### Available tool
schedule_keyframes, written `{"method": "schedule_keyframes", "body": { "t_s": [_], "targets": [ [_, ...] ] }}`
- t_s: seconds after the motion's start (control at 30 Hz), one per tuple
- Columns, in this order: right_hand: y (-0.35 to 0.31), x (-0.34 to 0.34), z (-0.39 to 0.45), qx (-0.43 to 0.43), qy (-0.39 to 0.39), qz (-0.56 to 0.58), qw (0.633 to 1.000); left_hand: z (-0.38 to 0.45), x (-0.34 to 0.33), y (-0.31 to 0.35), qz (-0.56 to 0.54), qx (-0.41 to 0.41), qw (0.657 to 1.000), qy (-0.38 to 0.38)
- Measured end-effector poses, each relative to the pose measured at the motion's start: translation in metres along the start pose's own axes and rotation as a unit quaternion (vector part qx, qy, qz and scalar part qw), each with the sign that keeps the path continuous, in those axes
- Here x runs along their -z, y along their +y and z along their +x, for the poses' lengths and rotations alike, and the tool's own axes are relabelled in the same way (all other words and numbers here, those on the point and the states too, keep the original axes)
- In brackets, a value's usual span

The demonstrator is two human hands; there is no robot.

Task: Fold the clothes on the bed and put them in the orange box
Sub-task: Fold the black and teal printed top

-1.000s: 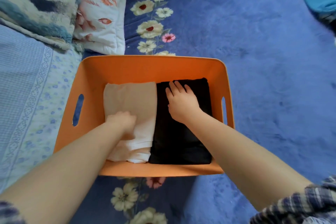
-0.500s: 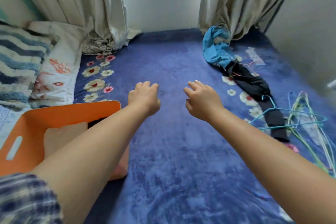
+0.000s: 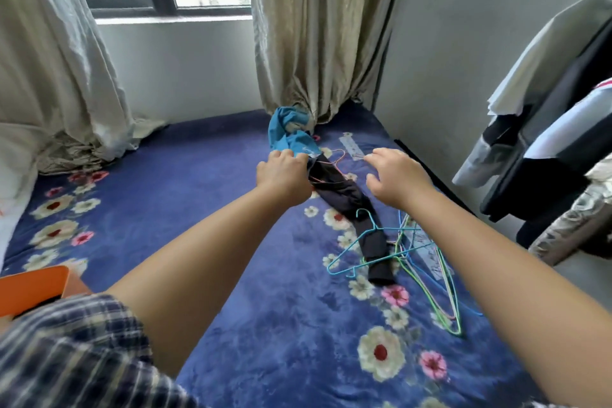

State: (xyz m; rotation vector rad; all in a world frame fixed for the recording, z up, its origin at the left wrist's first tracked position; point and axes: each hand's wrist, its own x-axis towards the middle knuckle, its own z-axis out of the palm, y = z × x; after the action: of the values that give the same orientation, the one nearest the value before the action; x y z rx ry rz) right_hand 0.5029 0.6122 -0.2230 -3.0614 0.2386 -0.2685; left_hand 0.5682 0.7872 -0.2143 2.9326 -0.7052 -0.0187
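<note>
— Where the crumpled bright-blue cloth garment (image 3: pixel 289 132) lies: just past the left hand's (image 3: pixel 284 175) knuckles, against the beige curtain (image 3: pixel 318 43). Trailing from it, toward the body and rightward, a long black cloth garment (image 3: pixel 351 205), near end under the tangle of thin wire hangers (image 3: pixel 407 255).

— Nearer hand?

— Left, fingers curled at the blue edge; touching or gripping, cannot tell. Right hand (image 3: pixel 394 177) beside the black strip, fingers spread, holding nothing.

— And the orange plastic box (image 3: pixel 33 288)?

— Well behind the left arm, by the plaid sleeve (image 3: pixel 76 358).

Orange box (image 3: pixel 33 288) mostly cut off at left edge, behind checked sleeve (image 3: pixel 66 358).
</note>
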Motion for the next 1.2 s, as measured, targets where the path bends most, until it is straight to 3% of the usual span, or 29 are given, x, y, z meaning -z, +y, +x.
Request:
{"method": "schedule_keyframes", "body": {
  "t_s": [0.33,0.53,0.83,1.1,1.2],
  "targets": [
    [0.135,-0.025,0.098,-0.02,-0.053,0.001,0.998,0.141,-0.03,0.072,0.019,0.012,0.999,-0.033],
    [0.198,-0.079,0.137,-0.03,-0.144,0.002,0.989,0.19,-0.087,0.103,0.032,0.041,0.994,-0.1],
    [0.281,-0.244,0.142,-0.046,-0.357,0.058,0.931,0.211,-0.255,0.126,-0.001,0.111,0.95,-0.292],
    [0.308,-0.392,0.111,-0.083,-0.387,0.131,0.909,0.209,-0.39,0.126,-0.016,0.149,0.917,-0.37],
    [0.308,-0.414,0.106,-0.082,-0.397,0.146,0.902,0.198,-0.415,0.122,-0.038,0.199,0.917,-0.344]
  ]
}}
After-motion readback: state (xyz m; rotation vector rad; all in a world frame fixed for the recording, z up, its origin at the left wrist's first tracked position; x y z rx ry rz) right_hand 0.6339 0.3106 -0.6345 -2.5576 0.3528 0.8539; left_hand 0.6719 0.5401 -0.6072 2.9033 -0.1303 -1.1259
